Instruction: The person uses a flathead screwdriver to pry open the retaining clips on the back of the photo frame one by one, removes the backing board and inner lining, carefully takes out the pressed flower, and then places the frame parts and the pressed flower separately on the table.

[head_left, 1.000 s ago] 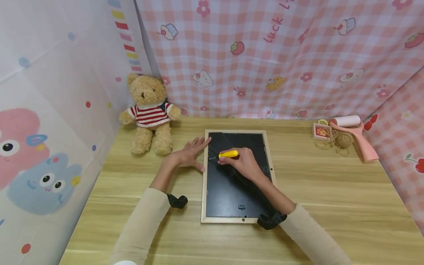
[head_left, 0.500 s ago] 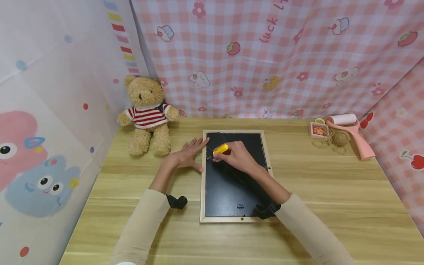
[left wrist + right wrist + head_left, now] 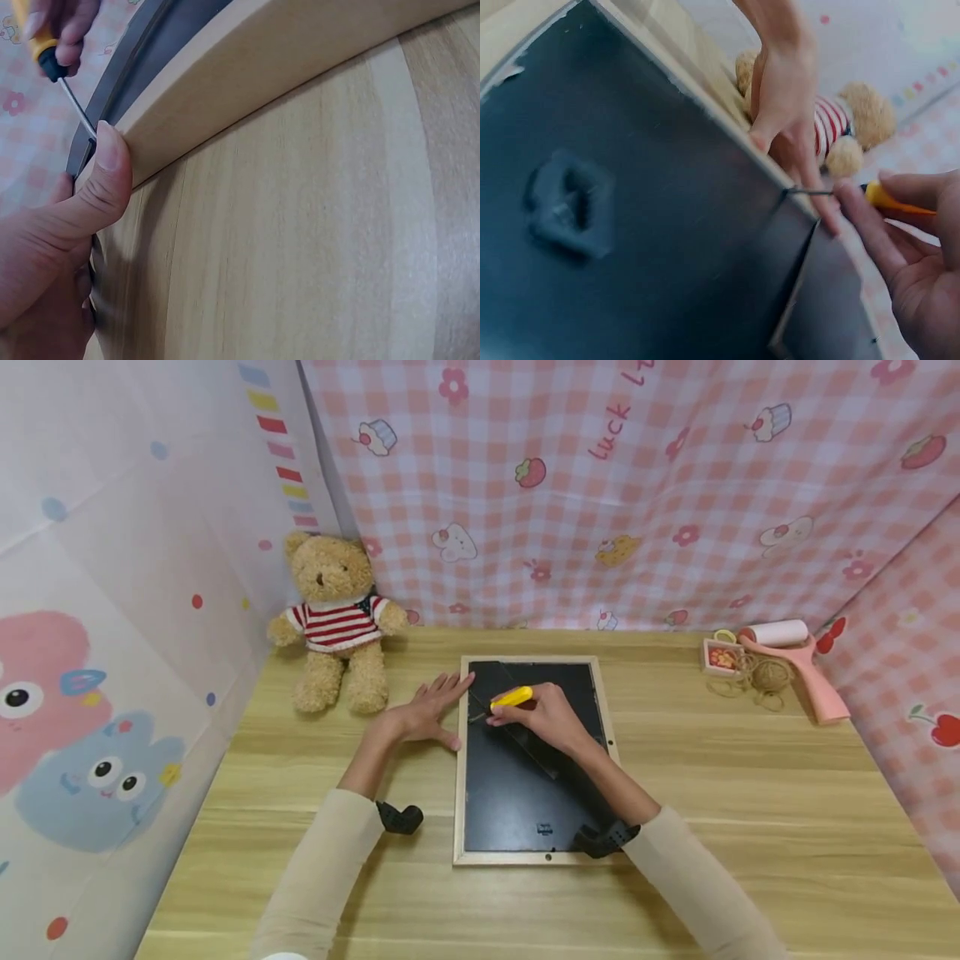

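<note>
From the head camera, both forearms reach out over the wooden table (image 3: 750,793). The left hand (image 3: 420,714) lies flat, fingers straight and spread, pressed against the left edge of the picture frame (image 3: 459,793), which lies face down in the middle of the table with its black back up. The right hand (image 3: 543,718) is curled round a yellow-handled screwdriver (image 3: 512,697), the tip aimed at the frame's left rail. A teddy bear (image 3: 337,618) sits at the back left corner; a lint roller (image 3: 795,664) and a ball of twine (image 3: 768,675) lie well apart at the back right.

Left wrist camera now — up close, the left hand (image 3: 60,247) has its thumb set against the frame's (image 3: 300,67) wooden outer side, and the screwdriver's (image 3: 71,101) thin metal shaft comes down just beside the thumbnail. The head view never shows that shaft so clearly.

Right wrist camera — the black backing fills the frame (image 3: 630,225) here. The right hand's fingers (image 3: 870,225) pinch the screwdriver (image 3: 889,199), its tip hooked at the inner edge of the rail, beside the left hand (image 3: 784,97). The teddy bear (image 3: 855,127) is blurred behind.
</note>
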Available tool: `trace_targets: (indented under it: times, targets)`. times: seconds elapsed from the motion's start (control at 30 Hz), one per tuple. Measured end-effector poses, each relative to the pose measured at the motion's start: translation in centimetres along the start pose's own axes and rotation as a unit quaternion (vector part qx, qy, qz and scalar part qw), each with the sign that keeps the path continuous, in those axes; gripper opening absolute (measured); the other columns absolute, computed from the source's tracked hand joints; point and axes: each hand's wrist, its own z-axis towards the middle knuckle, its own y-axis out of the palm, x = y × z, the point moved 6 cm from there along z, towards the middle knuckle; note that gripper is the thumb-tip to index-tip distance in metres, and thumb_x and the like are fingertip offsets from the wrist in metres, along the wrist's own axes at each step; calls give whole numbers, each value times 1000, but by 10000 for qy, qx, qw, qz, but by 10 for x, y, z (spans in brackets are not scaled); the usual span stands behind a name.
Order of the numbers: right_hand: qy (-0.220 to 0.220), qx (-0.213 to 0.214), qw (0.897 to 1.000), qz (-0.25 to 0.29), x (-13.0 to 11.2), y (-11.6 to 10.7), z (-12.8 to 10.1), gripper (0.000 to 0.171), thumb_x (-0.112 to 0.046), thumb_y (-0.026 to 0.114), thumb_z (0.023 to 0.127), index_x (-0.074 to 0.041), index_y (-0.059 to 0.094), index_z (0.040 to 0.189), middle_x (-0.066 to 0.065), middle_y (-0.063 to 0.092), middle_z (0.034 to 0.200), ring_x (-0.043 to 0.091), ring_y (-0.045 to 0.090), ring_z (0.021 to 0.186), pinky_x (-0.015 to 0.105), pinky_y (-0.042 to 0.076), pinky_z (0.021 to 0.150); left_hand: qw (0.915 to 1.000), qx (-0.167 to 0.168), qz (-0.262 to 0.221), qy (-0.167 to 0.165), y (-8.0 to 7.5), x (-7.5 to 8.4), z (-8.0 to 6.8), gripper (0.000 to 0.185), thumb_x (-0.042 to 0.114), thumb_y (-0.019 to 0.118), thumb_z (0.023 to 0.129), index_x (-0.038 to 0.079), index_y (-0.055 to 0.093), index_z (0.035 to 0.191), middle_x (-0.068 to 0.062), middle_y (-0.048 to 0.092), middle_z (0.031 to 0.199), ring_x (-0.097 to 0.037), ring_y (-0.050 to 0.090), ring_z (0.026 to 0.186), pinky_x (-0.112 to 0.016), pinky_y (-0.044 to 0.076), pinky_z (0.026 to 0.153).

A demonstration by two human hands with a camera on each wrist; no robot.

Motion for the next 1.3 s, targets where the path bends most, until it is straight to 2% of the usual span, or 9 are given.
trace_targets:
  times: [0.07, 0.13, 0.33, 0.53, 0.83, 0.93, 1.03, 1.13, 1.3]
  targets:
    - [95, 21, 9993, 357, 8, -1, -4, 25, -9, 76, 104, 8, 79, 122, 17, 85, 102, 30, 84, 96, 33, 67, 91, 10000, -18, -26, 7, 1, 0, 0, 131, 43, 91, 88, 25, -1, 179, -18, -10, 184, -36, -17, 170, -59, -15, 136]
    - [48, 7, 9996, 272, 8, -1, -5, 25, -9, 76, 103, 8, 79, 122, 16, 85, 102, 29, 85, 96, 31, 67, 90, 10000, -49, -3, -10, 2, 0, 0, 131, 43, 91, 88, 25, -1, 178, -18, -11, 184, -37, -18, 170, -59, -15, 136]
    - [-375, -126, 9959, -812, -19, 5, 3, 20, -10, 77, 103, 6, 82, 114, 12, 85, 94, 25, 84, 87, 33, 68, 78, 9999, -19, 99, -29, 1, 2, -1, 130, 41, 90, 89, 23, -2, 178, -20, -11, 184, -39, -17, 170, -62, -14, 135]
    - [-993, -442, 9791, -1719, -44, 18, 10, 17, -7, 78, 101, 8, 80, 108, 13, 84, 93, 20, 83, 81, 31, 67, 72, 9999, -89, 102, -37, 3, 2, -1, 131, 47, 89, 88, 23, -3, 178, -20, -12, 184, -38, -18, 170, -62, -14, 136]
    - [-1386, -717, 9591, -2362, -62, 31, 22, 14, -8, 75, 102, 5, 78, 97, 9, 79, 80, 13, 74, 69, 26, 62, 65, 9996, -194, 188, -48, -6, 26, -14, 127, 49, 85, 91, 18, -2, 178, -22, -13, 183, -41, -18, 170, -63, -13, 135]
    - [-1253, -793, 9586, -2430, -63, 30, 22, 15, -9, 76, 102, 5, 79, 98, 8, 80, 81, 13, 74, 68, 26, 62, 65, 9997, -187, 124, -73, -6, 26, -15, 127, 47, 87, 91, 19, -2, 178, -21, -13, 183, -39, -19, 169, -62, -15, 135]
    - [-1053, -659, 9660, -2266, -59, 19, 18, 18, -13, 75, 105, 5, 80, 103, 9, 82, 85, 18, 78, 74, 29, 65, 68, 10000, -53, 67, 11, -1, 14, -13, 128, 54, 85, 90, 24, -2, 178, -18, -12, 184, -36, -21, 170, -60, -18, 135]
    - [-992, -131, 9745, -2009, -53, -7, 9, 21, -16, 72, 108, 4, 79, 110, 12, 82, 94, 24, 79, 81, 33, 65, 72, 9990, 161, -169, 369, 8, 5, -16, 122, 61, 80, 92, 30, -1, 178, -14, -8, 185, -37, -20, 169, -61, -21, 133]
    - [-952, 1002, 9788, -1514, -33, -73, -13, 24, -13, 63, 112, 4, 77, 120, 21, 79, 117, 36, 76, 95, 19, 57, 77, 9920, 588, -512, 991, 32, 8, -46, 102, 60, 67, 104, 36, 0, 178, -3, 0, 187, -35, -11, 171, -59, -22, 132]
